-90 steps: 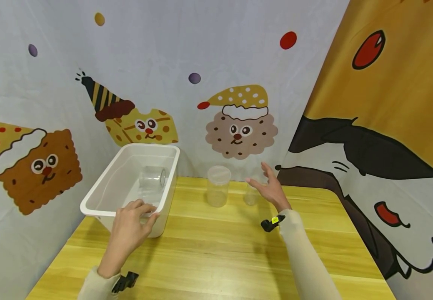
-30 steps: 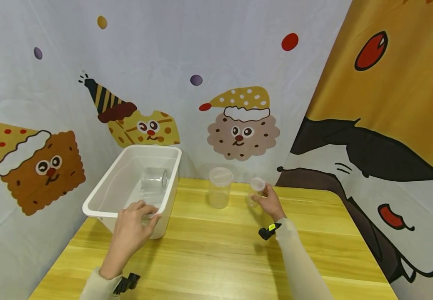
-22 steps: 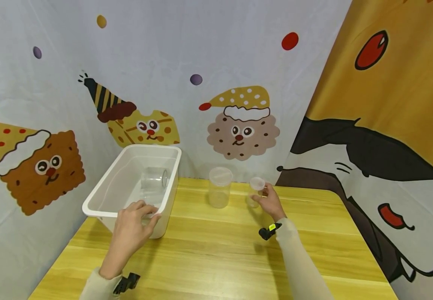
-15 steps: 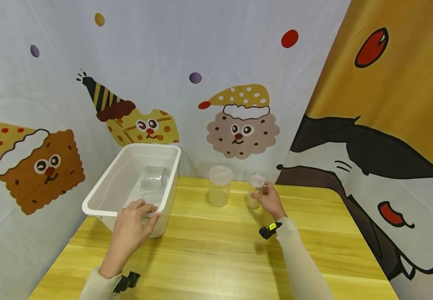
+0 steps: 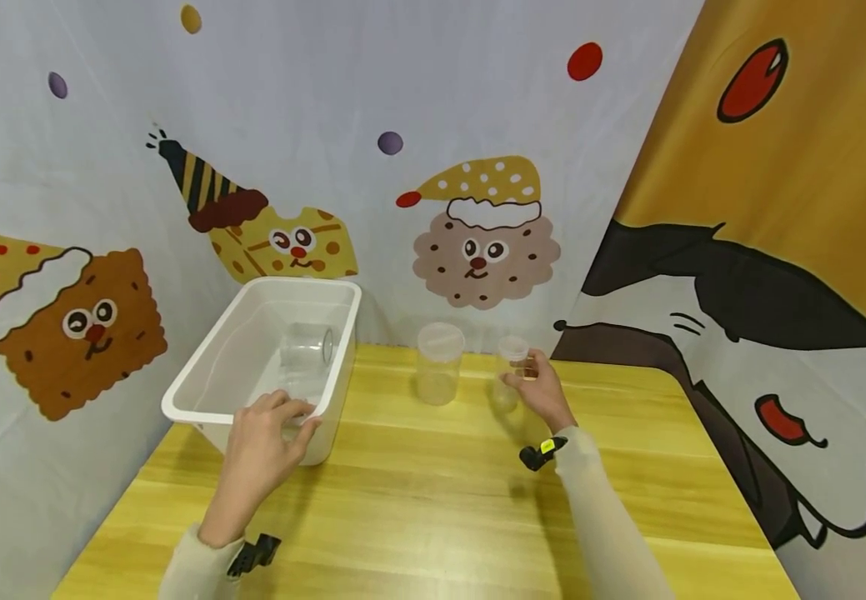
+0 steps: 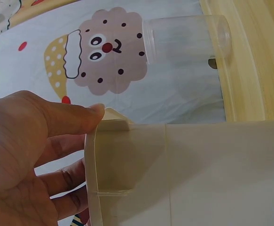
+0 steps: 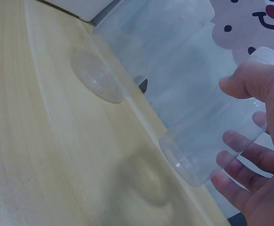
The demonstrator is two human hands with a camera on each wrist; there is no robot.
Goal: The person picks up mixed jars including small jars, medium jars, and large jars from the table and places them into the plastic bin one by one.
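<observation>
My left hand (image 5: 260, 450) holds the front right corner of a white plastic bin (image 5: 335, 408), its thumb and fingers on opposite sides of the rim in the left wrist view. At the right, my right hand (image 5: 545, 393) grips a small clear plastic jar (image 5: 505, 392) with a whitish lid. The right wrist view has this jar (image 7: 198, 136) tilted between thumb and fingers, its shadow on the table apart from the base. A larger clear jar (image 5: 438, 367) with a lid stands upright between the bin and my right hand. Inside the bin, a clear jar (image 5: 307, 343) lies on its side.
The wooden table (image 5: 417, 500) ends at a wall hanging (image 5: 372, 217) printed with cartoon figures, close behind the jars. Another clear piece (image 5: 301, 383) sits in the bin, partly hidden by my left hand. Black wrist cameras sit at both cuffs.
My right hand has gone from reaching open above the small jar to gripping it, and the jar has risen slightly. My left hand stays at the bin's corner.
</observation>
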